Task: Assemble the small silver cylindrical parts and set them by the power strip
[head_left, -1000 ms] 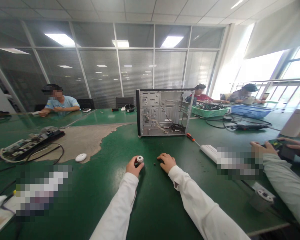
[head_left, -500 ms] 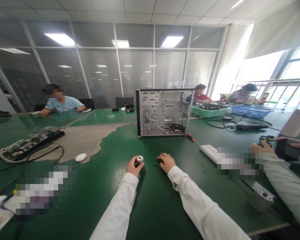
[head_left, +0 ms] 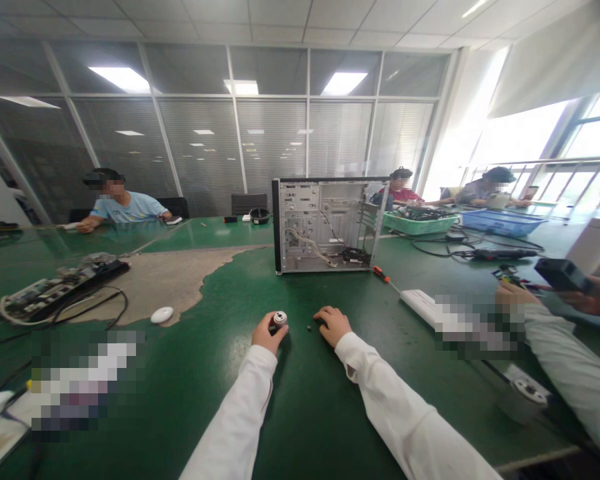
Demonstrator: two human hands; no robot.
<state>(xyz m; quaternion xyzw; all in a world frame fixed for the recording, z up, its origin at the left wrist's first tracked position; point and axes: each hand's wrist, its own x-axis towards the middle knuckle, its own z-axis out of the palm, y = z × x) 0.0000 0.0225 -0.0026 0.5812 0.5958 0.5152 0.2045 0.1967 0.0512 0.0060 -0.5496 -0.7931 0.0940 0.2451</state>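
Note:
My left hand [head_left: 267, 335] is closed around a small white cylinder [head_left: 280, 318], whose round top faces up and shows dark openings. Thumb and fingers wrap its sides at table level. To the right, my right hand [head_left: 334, 325] rests on the green table [head_left: 300, 407] with fingers apart and slightly bent, holding nothing that I can see. A tiny dark piece [head_left: 309, 327] lies between the two hands, just left of the right fingertips and apart from them. Beyond both hands stands an opened computer case [head_left: 330, 227], upright, with loose wires inside.
An orange-handled screwdriver [head_left: 381, 274] lies by the case. A white power strip [head_left: 417, 305] is at right, near a co-worker's hand [head_left: 517, 295] with a part. Left are a white oval object [head_left: 162, 315] and a circuit-board assembly [head_left: 63, 287]. Baskets [head_left: 420, 225] stand behind.
My hands, the cylinder and the tiny piece stay in place. At right, the co-worker's hands have shifted, and the dark block held there has moved up and left.

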